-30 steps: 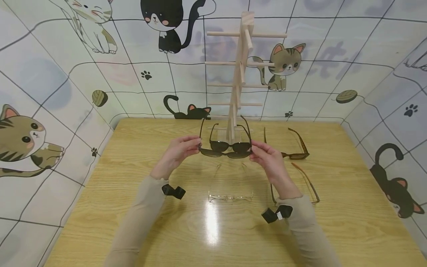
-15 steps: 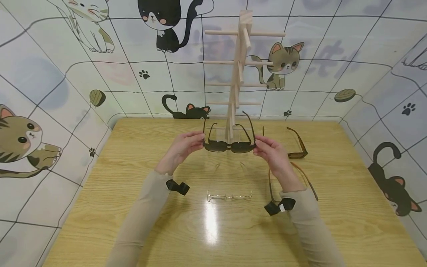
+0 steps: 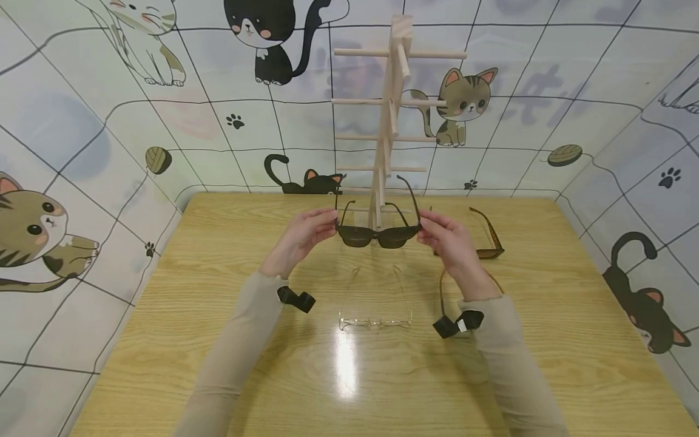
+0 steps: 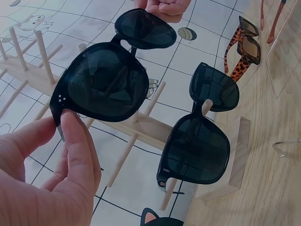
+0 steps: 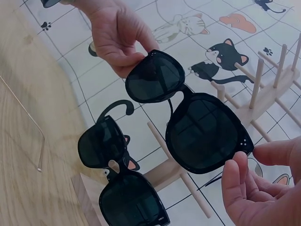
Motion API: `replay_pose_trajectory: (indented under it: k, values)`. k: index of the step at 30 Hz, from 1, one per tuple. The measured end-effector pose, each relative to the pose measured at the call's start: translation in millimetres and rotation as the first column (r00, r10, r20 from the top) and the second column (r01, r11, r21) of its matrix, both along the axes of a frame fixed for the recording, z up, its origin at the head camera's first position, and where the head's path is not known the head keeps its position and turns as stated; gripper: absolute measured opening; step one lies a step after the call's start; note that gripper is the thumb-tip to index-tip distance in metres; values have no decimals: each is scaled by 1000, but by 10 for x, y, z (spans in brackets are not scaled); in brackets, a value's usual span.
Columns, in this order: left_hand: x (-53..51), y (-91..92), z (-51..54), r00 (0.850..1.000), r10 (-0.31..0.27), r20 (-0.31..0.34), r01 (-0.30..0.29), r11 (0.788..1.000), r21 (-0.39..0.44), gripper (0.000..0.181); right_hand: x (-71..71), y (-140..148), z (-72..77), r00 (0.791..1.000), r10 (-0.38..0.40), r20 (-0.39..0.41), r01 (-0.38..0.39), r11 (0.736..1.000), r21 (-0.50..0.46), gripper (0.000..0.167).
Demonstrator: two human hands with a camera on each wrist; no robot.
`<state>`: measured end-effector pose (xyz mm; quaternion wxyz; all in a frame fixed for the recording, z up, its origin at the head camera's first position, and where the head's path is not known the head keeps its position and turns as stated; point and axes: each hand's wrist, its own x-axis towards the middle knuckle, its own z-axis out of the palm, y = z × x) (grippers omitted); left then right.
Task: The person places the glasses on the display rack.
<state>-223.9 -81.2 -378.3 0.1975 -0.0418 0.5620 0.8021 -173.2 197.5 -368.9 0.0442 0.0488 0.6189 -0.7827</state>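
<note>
My left hand (image 3: pixel 301 240) and right hand (image 3: pixel 451 244) each pinch one end of a pair of black sunglasses (image 5: pixel 204 134) between thumb and fingers. The sunglasses' temples point away toward a wooden glasses stand (image 3: pixel 391 85). On the stand's lowest peg hangs a second pair of black sunglasses (image 4: pixel 200 148). In the head view the held pair overlaps this second pair, hiding most of its lenses. Both wrist views show the held pair above it, apart from the nose peg. The stand's upper pegs carry no glasses.
Tortoiseshell sunglasses (image 3: pixel 491 252) lie on the wooden table (image 3: pixel 262 364) at the right. Brown-temple glasses (image 3: pixel 443 291) are partly hidden under my right wrist. Thin metal-framed glasses (image 3: pixel 377 322) lie in front of the stand. A cat-patterned backdrop (image 3: pixel 218 139) encloses the table.
Both hands have raised the held sunglasses and shifted them slightly right. Their lenses, earlier below the hanging pair's in the head view, now cover them.
</note>
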Motion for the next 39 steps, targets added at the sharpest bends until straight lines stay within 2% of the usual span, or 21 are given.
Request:
replay_pose_trajectory:
  k: [3,7,10,13,14,15,18,21,22,27,34,39]
  values:
    - [-20,19,6,1000,5,1,-5,1000,1,25,-39,9,16,1000,-2,5,2,1000,-8,36]
    - [-75,50,7,1000,24,18,-24,1000,7,14,-105,24,26,1000,-1,11,2,999,-37,21]
    - [-122,71,13,998,48,35,-48,999,17,10,-159,27,13,1000,-10,17,11,999,-47,22]
    - [-161,92,13,996,74,47,-75,997,27,9,-197,19,-3,1000,-23,5,23,999,-36,30]
    - [-173,98,11,995,80,50,-82,996,31,9,-208,17,-9,1000,-24,-2,24,999,-31,33]
    - [-185,103,7,995,87,53,-89,996,32,11,-263,53,-90,1000,-11,-17,10,998,-62,32]
    - [-214,121,-9,993,105,61,-108,993,49,18,-293,51,-115,1000,-10,-26,8,998,-63,31]
    - [-236,132,-29,991,120,66,-124,991,57,26,-330,49,-136,1000,-22,-3,22,997,-79,26]
    - [-243,134,-36,990,126,69,-130,989,64,29,-299,11,-69,999,-41,15,42,998,-54,23]
    - [-266,144,-69,988,140,70,-144,987,65,31,-338,15,-76,998,-42,50,47,993,-105,11]
    - [-283,150,-107,988,139,71,-143,988,61,8,-333,18,-72,998,-30,53,35,994,-102,13]
    - [-285,156,-113,987,140,79,-144,988,52,7,-353,30,-109,998,-29,60,33,997,-70,24]
